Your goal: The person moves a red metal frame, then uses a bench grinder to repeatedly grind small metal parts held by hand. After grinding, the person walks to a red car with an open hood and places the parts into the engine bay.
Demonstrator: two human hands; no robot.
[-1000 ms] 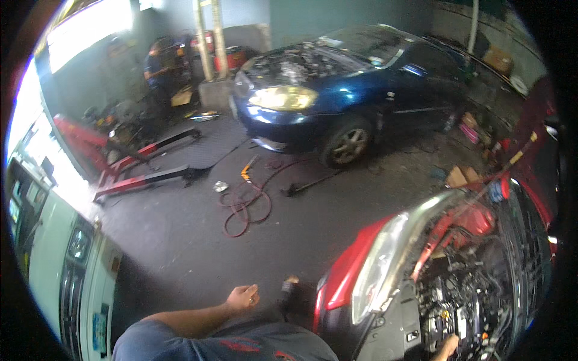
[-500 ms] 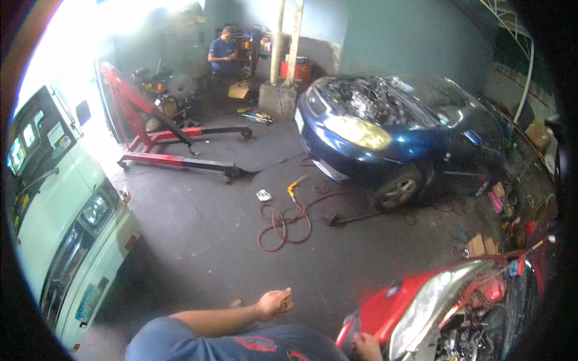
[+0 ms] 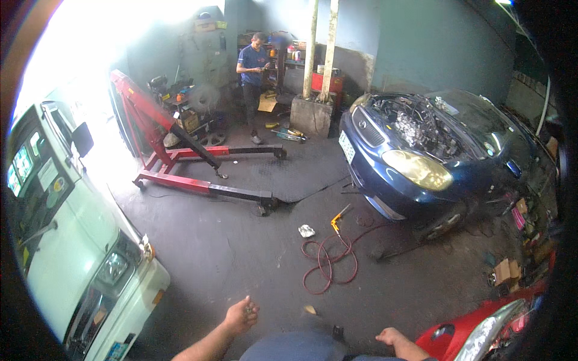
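Note:
My left hand is held out in front of my body above the dark floor, its fingers curled round something small that looks metallic; its kind does not show. My right hand is at the lower right, beside the front of a red car. Its fingers are curled in, and no object shows in it. Between the hands, a small pale scrap lies on the floor. Farther ahead, an orange air blow gun rests on the floor by its looped red hose, near a crumpled white wad.
A red engine hoist stands at the far left, its legs across the floor. A white van borders the left. The blue car at right has its engine bay exposed. A person stands by shelves behind a concrete-based post.
My view has shifted, so the hoist, blue car and hose sit farther right and lower. My right hand has come away from the red car's front. The far person now shows nearly full length.

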